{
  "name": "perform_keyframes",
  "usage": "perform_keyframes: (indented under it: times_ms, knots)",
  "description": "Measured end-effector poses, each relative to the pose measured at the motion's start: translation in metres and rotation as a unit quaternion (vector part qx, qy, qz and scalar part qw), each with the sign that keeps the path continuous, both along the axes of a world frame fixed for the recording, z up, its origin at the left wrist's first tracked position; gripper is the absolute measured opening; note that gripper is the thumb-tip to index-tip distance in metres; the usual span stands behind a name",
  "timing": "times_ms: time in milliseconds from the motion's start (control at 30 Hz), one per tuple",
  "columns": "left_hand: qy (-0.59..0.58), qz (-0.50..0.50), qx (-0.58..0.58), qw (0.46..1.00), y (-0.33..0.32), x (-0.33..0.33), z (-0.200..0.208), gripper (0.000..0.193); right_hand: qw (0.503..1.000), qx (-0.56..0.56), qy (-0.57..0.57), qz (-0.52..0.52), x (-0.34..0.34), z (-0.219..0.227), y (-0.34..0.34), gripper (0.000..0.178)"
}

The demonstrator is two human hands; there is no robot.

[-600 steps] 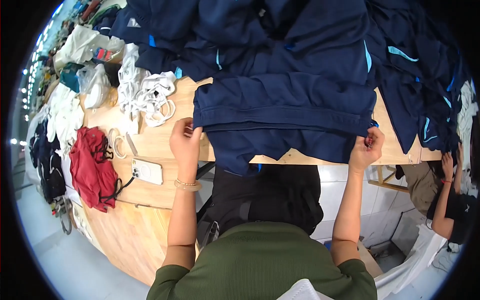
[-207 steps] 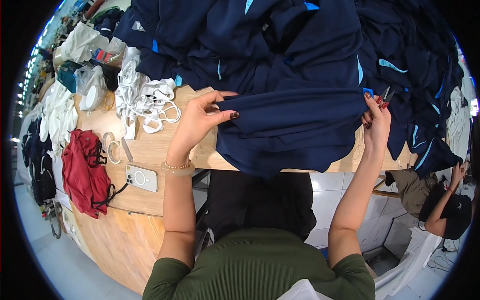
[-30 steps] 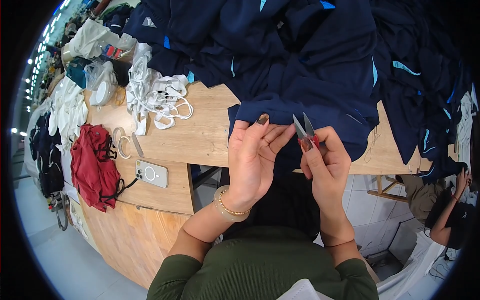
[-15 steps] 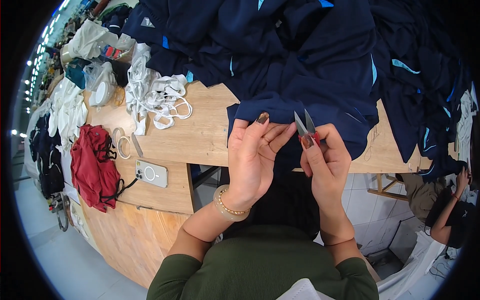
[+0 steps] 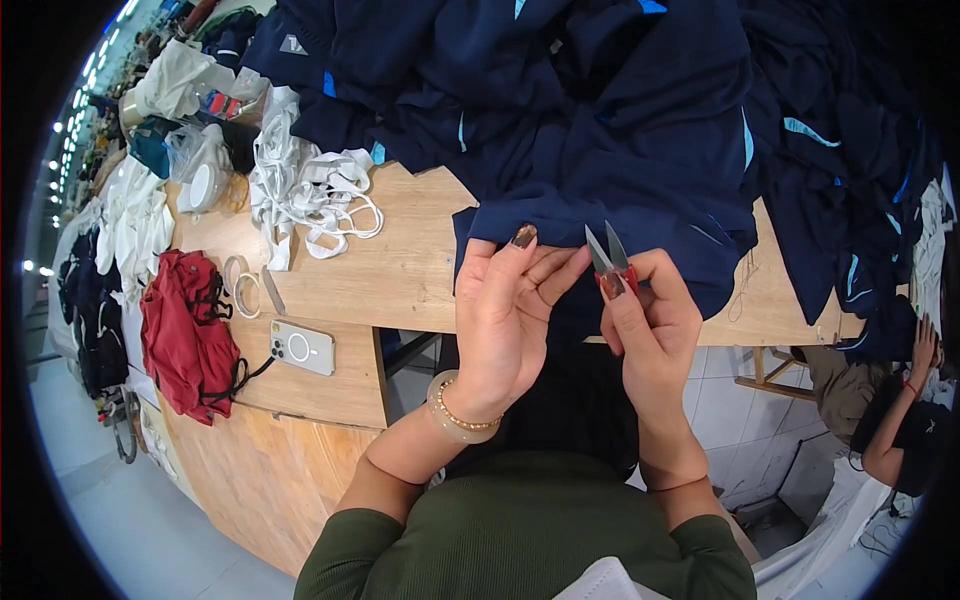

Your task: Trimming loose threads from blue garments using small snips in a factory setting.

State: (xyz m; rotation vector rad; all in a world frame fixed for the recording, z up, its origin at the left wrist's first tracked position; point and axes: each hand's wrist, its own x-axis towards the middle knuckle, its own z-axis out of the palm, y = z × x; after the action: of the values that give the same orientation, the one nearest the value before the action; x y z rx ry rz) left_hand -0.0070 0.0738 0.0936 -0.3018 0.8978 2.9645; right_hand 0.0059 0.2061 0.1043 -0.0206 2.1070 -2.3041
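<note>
Between the thumb and fingers of my left hand [image 5: 508, 310] is the near edge of a navy garment [image 5: 600, 220]. My right hand [image 5: 655, 325] grips a pair of thread snips [image 5: 612, 260] with red handles. The two pointed blades stand apart and face away from me, close to the left hand's fingertips and just over the navy cloth. I cannot make out a thread between the blades. The rest of the garment lies bunched over the table edge and merges with a large navy heap.
A wooden table [image 5: 420, 260] carries the navy pile [image 5: 620, 90] with light-blue trims. Left of it lie white straps [image 5: 320, 200], tape rolls [image 5: 245, 290], a phone [image 5: 303, 347] and a red cloth bag [image 5: 190, 335]. At far right, another person's arm [image 5: 895, 430] reaches toward white cloth.
The snips have shifted very slightly left and down, blades still apart. My left hand keeps its hold on the cloth. The other person's hand at far right has moved up a little.
</note>
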Motion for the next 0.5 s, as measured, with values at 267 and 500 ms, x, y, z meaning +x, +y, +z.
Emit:
perform_keyframes:
  times_ms: [267, 500]
  knots:
    - [0.009, -0.001, 0.000, 1.000, -0.0005, 0.0006, -0.0020, 0.013, 1.000, 0.005, -0.008, 0.002, -0.0008, 0.0020, 0.0003, 0.011]
    - [0.001, 0.001, -0.005, 1.000, 0.0004, 0.0003, -0.0005, 0.014, 1.000, 0.006, -0.009, -0.002, -0.0015, 0.0004, 0.0000, 0.011]
